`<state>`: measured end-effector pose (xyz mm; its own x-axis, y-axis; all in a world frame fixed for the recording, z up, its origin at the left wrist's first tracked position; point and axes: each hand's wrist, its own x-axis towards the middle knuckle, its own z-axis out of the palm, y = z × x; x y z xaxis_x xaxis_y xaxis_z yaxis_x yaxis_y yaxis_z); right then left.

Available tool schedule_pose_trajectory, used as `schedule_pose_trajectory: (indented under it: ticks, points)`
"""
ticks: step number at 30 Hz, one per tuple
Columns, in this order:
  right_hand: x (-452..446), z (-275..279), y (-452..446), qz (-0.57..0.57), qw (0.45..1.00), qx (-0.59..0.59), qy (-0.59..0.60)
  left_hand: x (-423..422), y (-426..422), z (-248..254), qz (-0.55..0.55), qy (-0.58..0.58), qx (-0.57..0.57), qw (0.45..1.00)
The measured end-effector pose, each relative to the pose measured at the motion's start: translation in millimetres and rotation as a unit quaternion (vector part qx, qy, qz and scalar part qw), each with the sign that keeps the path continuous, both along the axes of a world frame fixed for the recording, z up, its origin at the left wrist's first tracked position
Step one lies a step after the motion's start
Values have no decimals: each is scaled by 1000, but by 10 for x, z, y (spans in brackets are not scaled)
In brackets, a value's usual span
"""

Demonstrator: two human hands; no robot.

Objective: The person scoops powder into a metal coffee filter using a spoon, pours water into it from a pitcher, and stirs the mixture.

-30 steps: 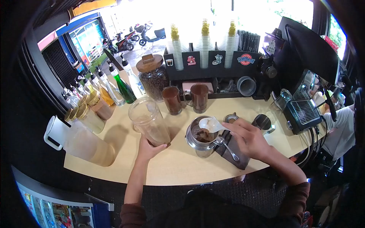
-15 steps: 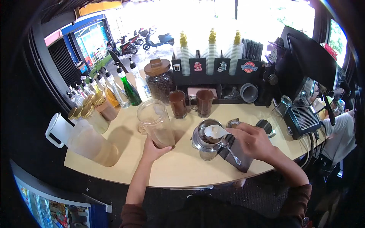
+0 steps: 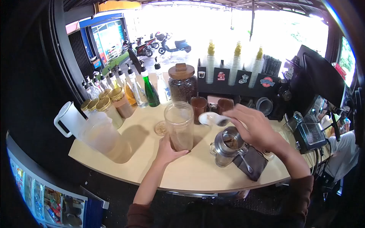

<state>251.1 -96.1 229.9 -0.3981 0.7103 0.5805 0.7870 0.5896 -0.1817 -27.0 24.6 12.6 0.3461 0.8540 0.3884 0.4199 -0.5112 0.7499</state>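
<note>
My left hand [image 3: 168, 151] is wrapped round the lower part of a tall clear jar [image 3: 180, 127], which stands uncovered on the counter; what lies inside is hard to make out. A white plastic spoon [image 3: 210, 119] is in my right hand [image 3: 254, 127], held level between the jar and a metal drip filter [image 3: 224, 147]. Dark matter shows inside the filter, which sits on a small glass cup [image 3: 222, 161]. A metal teaspoon [image 3: 246, 164] lies on a dark folded cloth [image 3: 257, 164] beside it. Left of the jar rests a round lid [image 3: 161, 128].
A frosted pitcher [image 3: 108, 138] and gold-lidded jars [image 3: 110, 114] stand at left, near several pump bottles [image 3: 151, 91]. Behind are a coffee-bean jar [image 3: 182, 85], two brown-filled mugs [image 3: 199, 109] and a cup holder [image 3: 228, 89]. An appliance with a grille [image 3: 312, 131] stands right.
My right hand has moved the white spoon from above the drip filter up and left towards the jar. My left hand still holds the jar. The camera view has shifted.
</note>
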Motion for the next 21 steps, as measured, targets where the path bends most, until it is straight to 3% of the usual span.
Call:
schedule_pose_trajectory:
  ticks: [2, 7, 10, 11, 13, 14, 16, 20, 21]
  points:
    - [-191, 24, 257, 19, 999, 35, -5, 1, -54, 39, 25, 15, 11, 1000]
    - [-541, 0, 826, 25, 960, 115, -256, -33, -13, -20, 41, 21, 28, 999]
    - [-646, -43, 941, 25, 938, 88, -335, -37, -9, -12, 16, 11, 45, 999]
    - [-646, -83, 946, 24, 938, 87, -335, -40, 3, -41, 23, 6, 28, 999]
    - [-622, -136, 893, 33, 945, 192, -264, -36, 11, -37, 25, 2, 11, 1000]
    - [-571, -139, 817, 29, 945, 191, -265, -39, 19, -26, 8, -30, 22, 999]
    - [-459, -59, 551, 50, 972, 164, -158, -33, -24, 55, -13, -63, 33, 997]
    - [86, -168, 50, 4, 983, 149, -106, -52, -150, 152, 65, -79, 107, 989]
    - [251, -258, -81, -36, 994, 93, -36, -60, -167, 144, 96, -98, 140, 981]
